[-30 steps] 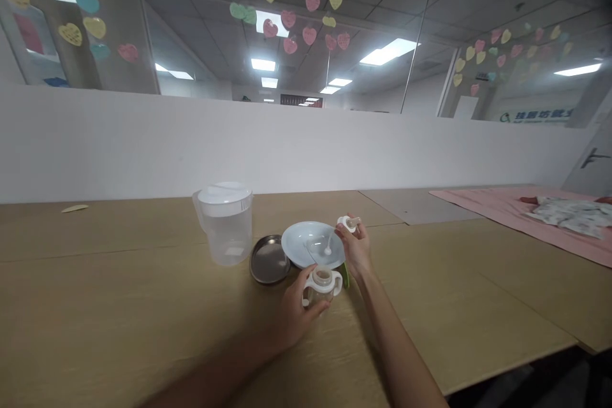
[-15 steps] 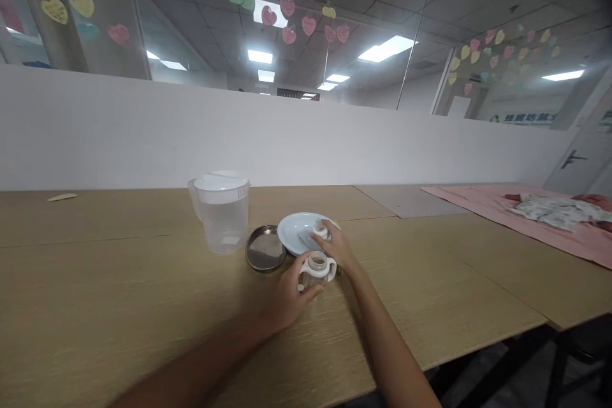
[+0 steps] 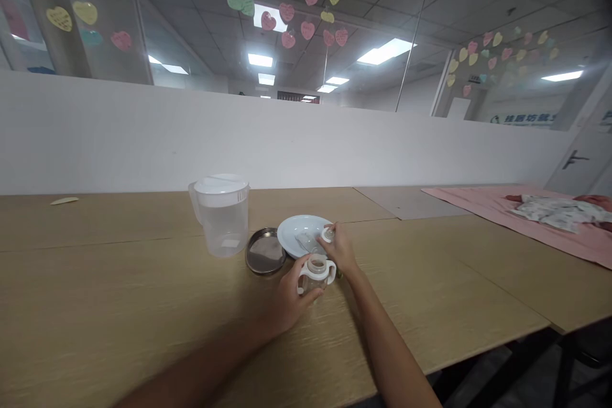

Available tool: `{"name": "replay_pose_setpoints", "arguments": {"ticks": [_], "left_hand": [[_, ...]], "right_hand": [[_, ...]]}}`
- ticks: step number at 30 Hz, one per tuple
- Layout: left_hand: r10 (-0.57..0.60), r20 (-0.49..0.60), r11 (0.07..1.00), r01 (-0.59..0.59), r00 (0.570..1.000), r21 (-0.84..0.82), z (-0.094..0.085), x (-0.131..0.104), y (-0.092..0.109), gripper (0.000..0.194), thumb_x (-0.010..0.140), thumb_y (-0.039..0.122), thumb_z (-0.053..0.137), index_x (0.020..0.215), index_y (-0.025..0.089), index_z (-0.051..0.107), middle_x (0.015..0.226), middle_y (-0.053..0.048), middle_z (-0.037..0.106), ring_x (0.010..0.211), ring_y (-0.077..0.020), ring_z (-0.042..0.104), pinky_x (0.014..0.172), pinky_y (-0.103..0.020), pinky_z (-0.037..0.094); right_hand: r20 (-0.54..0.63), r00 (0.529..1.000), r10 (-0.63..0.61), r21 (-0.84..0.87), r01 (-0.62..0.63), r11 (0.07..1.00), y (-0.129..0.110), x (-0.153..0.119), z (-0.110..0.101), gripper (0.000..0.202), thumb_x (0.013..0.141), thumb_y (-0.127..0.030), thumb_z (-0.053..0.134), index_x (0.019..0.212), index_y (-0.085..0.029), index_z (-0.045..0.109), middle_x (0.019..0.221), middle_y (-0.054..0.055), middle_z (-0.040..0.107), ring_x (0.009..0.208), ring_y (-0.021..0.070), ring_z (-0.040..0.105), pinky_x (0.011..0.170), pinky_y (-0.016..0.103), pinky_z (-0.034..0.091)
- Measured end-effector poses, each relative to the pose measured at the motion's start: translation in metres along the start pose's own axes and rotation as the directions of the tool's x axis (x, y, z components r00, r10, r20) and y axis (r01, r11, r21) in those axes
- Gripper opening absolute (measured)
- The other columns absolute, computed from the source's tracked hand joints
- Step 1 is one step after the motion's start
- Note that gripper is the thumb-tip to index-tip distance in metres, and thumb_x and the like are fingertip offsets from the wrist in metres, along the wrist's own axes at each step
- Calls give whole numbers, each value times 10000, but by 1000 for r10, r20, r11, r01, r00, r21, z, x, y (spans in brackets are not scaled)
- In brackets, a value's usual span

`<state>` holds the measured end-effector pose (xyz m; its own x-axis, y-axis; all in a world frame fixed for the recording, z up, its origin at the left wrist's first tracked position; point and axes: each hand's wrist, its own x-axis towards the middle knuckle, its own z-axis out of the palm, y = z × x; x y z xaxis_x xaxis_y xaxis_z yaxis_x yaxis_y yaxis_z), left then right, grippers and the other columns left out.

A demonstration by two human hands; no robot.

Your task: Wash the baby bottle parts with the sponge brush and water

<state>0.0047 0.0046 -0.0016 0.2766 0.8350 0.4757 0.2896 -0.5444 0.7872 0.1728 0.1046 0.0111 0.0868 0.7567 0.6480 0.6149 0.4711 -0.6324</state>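
The left hand (image 3: 291, 296) is wrapped around a small handled bottle (image 3: 314, 273) standing on the desk (image 3: 143, 306), just in front of the white plate (image 3: 299, 233); its fingers are closed on the bottle's body. The right hand (image 3: 340, 252) is at the plate's near right edge, fingers pinched on a small white cap piece (image 3: 327, 234), with a clear part lying on the plate just left of it.

To do this well, I'd say the bottle should stay upright and pressed to the desk while the right hand works, and the cap piece should be lowered or lifted without dragging the clear part off the plate.

A second ago the right hand held that cap piece raised above the plate's far right side; now it is down at the rim. The bottle hand has barely moved. Left of the plate sit a steel lid (image 3: 264, 252) and, beyond it, a clear jug (image 3: 222, 213).
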Motion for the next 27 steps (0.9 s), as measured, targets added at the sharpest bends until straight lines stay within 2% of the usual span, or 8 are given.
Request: {"name": "replay_pose_setpoints", "arguments": {"ticks": [8,11,15,20,27], "left_hand": [[10,-4,1000,-10,1000,-20,1,0,-2,620,718,205,662,1284,241,412,1269,-49,538,1157,-205,498,975,-339,414],[13,-12,1000,-13,1000,-29,2,-1,-2,622,722,215,662,1290,243,410,1271,-53,536,1158,-210,498,980,-352,412],[19,-27,999,-20,999,-41,2,-1,-3,634,711,201,665,1293,250,420,1248,-59,554,1133,-219,518,962,-362,426],[28,-30,999,-29,999,-30,1,0,-2,623,703,197,671,1278,259,436,1252,-47,554,1149,-212,508,982,-357,412],[4,-6,999,-4,1000,-45,0,0,1,623,711,204,661,1286,235,425,1268,-64,538,1167,-219,491,990,-365,402]], "right_hand": [[-50,998,38,-51,-40,998,-2,0,-1,269,650,-320,603,786,-227,391,973,64,646,801,198,616,704,320,448],[-86,995,48,-60,-54,997,-3,-1,-1,262,672,-343,599,823,-219,425,919,59,643,817,210,616,688,313,446],[-116,993,3,-82,-13,997,-6,-2,-2,246,717,-373,572,869,-201,482,867,52,632,759,198,607,663,301,443],[-128,991,-45,-170,23,985,-5,-3,-4,333,759,-357,533,1030,-166,561,719,20,586,694,188,580,665,295,442],[-126,992,-22,-202,-4,979,1,-3,0,342,760,-327,519,1058,-160,536,869,62,620,786,212,591,695,313,443]]}}
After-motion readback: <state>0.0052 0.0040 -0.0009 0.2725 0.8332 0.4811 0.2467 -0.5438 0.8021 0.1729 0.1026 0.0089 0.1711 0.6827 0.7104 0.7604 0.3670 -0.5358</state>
